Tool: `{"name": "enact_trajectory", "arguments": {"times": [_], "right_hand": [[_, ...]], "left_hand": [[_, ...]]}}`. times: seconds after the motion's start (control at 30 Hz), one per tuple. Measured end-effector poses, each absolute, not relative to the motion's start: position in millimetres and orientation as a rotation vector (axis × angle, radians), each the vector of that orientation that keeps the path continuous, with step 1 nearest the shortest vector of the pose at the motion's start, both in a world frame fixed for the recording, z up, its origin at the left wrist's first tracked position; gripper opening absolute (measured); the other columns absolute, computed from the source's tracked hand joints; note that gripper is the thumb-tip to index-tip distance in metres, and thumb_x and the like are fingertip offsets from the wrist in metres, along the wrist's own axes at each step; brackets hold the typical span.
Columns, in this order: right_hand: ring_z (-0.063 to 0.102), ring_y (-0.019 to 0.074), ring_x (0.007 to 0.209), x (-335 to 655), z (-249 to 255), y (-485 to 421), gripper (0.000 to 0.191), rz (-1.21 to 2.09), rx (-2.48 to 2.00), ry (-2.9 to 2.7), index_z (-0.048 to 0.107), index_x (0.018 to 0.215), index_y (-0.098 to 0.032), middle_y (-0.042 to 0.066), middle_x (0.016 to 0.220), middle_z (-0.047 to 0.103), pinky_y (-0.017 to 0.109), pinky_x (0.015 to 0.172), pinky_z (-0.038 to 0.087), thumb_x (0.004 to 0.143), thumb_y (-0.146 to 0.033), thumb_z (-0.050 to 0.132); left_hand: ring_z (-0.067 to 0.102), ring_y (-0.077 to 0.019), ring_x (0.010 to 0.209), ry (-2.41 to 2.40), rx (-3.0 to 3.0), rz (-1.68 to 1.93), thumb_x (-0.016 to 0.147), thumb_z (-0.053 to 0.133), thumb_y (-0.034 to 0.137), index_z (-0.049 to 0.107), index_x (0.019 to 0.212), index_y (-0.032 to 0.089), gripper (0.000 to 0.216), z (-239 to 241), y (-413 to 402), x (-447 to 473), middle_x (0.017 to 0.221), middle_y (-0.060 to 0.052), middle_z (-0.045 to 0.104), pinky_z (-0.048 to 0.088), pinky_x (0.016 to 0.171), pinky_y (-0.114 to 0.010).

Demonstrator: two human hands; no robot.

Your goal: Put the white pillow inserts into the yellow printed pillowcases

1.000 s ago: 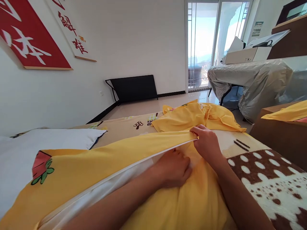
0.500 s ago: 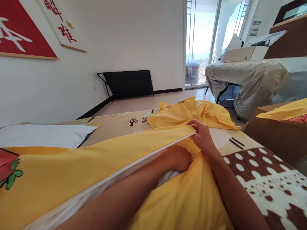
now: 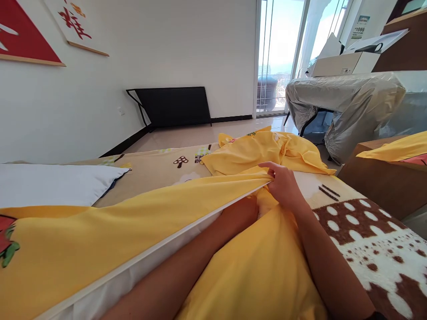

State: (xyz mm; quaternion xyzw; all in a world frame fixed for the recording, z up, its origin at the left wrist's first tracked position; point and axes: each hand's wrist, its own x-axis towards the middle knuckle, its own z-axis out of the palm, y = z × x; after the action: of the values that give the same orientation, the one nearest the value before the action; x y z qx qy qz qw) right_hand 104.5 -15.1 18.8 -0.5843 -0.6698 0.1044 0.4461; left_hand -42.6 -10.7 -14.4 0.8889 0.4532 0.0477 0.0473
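Note:
A yellow pillowcase (image 3: 140,222) with a strawberry print stretches across my lap, its long opening edged in white. White fabric (image 3: 116,286) shows inside the opening, below my left forearm. My left hand (image 3: 245,209) reaches into the pillowcase at the far corner of the opening; its fingers are hidden by the cloth. My right hand (image 3: 282,180) is closed on the pillowcase's edge at that corner, thumb and fingers pinching it, with the index finger stretched out.
Beyond my hands, a crumpled yellow cloth (image 3: 260,151) lies on the patterned blanket (image 3: 360,231). At the left is a white pillow (image 3: 50,182). A brown box (image 3: 373,178) with yellow cloth on top stands at the right, near a plastic-covered table (image 3: 347,89). A black folded frame (image 3: 176,106) leans on the wall.
My left hand has gone deeper into the corner of the pillowcase, and more of it is covered. The right hand keeps its hold on the edge. The view has tilted down slightly.

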Motion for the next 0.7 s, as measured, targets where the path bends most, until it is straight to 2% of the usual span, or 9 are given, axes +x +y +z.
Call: {"name": "enact_trajectory", "arguments": {"times": [0.07, 0.1, 0.17, 0.27, 0.33, 0.4, 0.5, 0.6, 0.7], "right_hand": [[0.047, 0.0149, 0.065, 103, 19, -17, 0.047, 0.085, -1.577, -1.701, 0.069, 0.092, -0.016, 0.002, 0.07, 0.054, 0.026, 0.061, 0.033, 0.057, 0.0, 0.042], [0.049, 0.016, 0.068, 101, 19, -18, 0.043, 0.023, -1.615, -1.717, 0.069, 0.088, -0.017, 0.004, 0.075, 0.056, 0.026, 0.061, 0.033, 0.058, -0.001, 0.042], [0.052, 0.0177, 0.074, 99, 19, -20, 0.037, -0.065, -1.64, -1.723, 0.068, 0.084, -0.019, 0.007, 0.087, 0.059, 0.027, 0.06, 0.032, 0.061, -0.003, 0.043], [0.053, 0.0176, 0.076, 95, 19, -20, 0.037, -0.079, -1.6, -1.722, 0.064, 0.086, -0.02, 0.007, 0.094, 0.059, 0.026, 0.06, 0.032, 0.062, -0.004, 0.042], [0.051, 0.0171, 0.069, 94, 19, -19, 0.037, -0.028, -1.597, -1.73, 0.061, 0.086, -0.02, 0.005, 0.084, 0.061, 0.026, 0.06, 0.032, 0.06, -0.003, 0.04], [0.049, 0.0169, 0.064, 94, 18, -18, 0.038, 0.033, -1.609, -1.713, 0.059, 0.086, -0.02, 0.003, 0.072, 0.059, 0.025, 0.06, 0.032, 0.059, -0.003, 0.039], [0.048, 0.0161, 0.062, 94, 17, -16, 0.034, 0.129, -1.552, -1.678, 0.058, 0.083, -0.02, 0.001, 0.066, 0.059, 0.024, 0.059, 0.032, 0.058, -0.005, 0.041], [0.05, 0.016, 0.064, 94, 16, -13, 0.032, 0.199, -1.481, -1.66, 0.056, 0.079, -0.02, 0.001, 0.067, 0.059, 0.024, 0.06, 0.033, 0.056, -0.006, 0.039], [0.053, 0.0165, 0.067, 94, 14, -10, 0.035, 0.257, -1.441, -1.66, 0.056, 0.08, -0.019, 0.002, 0.071, 0.061, 0.024, 0.061, 0.035, 0.056, -0.005, 0.036]], "left_hand": [[0.064, -0.029, 0.081, 1.359, 2.744, 0.094, 0.083, 0.041, 0.026, 0.063, 0.083, 0.014, 0.025, -15, -11, -40, 0.083, -0.014, 0.068, 0.049, 0.079, -0.044], [0.064, -0.0296, 0.083, 1.346, 2.765, 0.089, 0.083, 0.041, 0.025, 0.063, 0.084, 0.014, 0.025, -15, -11, -40, 0.084, -0.015, 0.068, 0.049, 0.08, -0.045], [0.061, -0.0306, 0.1, 1.329, 2.808, 0.134, 0.084, 0.04, 0.022, 0.063, 0.095, 0.013, 0.027, -16, -12, -39, 0.103, -0.017, 0.065, 0.045, 0.091, -0.047], [0.041, -0.0277, 0.13, 1.206, 2.959, 0.22, 0.087, 0.034, 0.015, 0.059, 0.11, 0.014, 0.034, -18, -12, -41, 0.137, -0.016, 0.047, 0.029, 0.109, -0.047], [0.042, -0.0261, 0.129, 1.078, 3.032, 0.157, 0.088, 0.035, 0.015, 0.061, 0.105, 0.015, 0.031, -19, -10, -42, 0.134, -0.014, 0.051, 0.031, 0.109, -0.044], [0.055, -0.0264, 0.114, 1.039, 3.019, 0.063, 0.087, 0.041, 0.02, 0.063, 0.094, 0.015, 0.024, -20, -8, -43, 0.112, -0.013, 0.064, 0.042, 0.099, -0.042], [0.064, -0.0269, 0.093, 1.111, 2.95, 0.054, 0.084, 0.047, 0.024, 0.063, 0.089, 0.014, 0.02, -19, -6, -42, 0.089, -0.011, 0.069, 0.049, 0.087, -0.043], [0.062, -0.0292, 0.103, 1.205, 2.901, 0.147, 0.085, 0.044, 0.029, 0.06, 0.104, 0.013, 0.029, -16, -6, -42, 0.104, -0.015, 0.067, 0.046, 0.093, -0.046], [0.051, -0.0249, 0.122, 1.304, 2.772, 0.403, 0.09, 0.034, 0.03, 0.049, 0.123, 0.017, 0.039, -16, 0, -44, 0.127, -0.013, 0.058, 0.038, 0.105, -0.042]]}}
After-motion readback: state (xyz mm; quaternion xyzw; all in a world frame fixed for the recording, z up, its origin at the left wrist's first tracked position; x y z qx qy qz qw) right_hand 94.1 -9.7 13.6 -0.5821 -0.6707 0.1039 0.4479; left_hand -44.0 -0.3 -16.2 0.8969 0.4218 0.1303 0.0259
